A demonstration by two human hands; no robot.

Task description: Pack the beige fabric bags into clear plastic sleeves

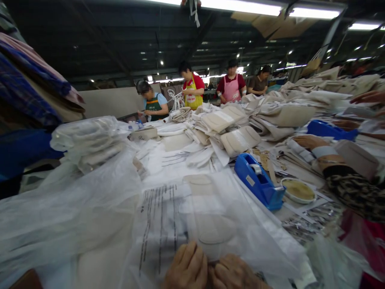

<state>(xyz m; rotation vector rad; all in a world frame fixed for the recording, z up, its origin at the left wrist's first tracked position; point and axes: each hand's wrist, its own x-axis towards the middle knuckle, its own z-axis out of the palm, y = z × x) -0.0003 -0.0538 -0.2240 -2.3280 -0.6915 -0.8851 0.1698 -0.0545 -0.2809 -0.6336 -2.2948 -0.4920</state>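
My left hand (pixel 187 268) and right hand (pixel 236 273), side by side, curl their fingers closed, apparently gripping the printed bag (pixel 159 224); a beige piece (pixel 212 228) shows through.

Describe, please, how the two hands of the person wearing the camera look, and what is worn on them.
The left hand and right hand are bare, without gloves; no ring or marking can be made out. The picture's bottom edge cuts them off, and no sleeve shows.
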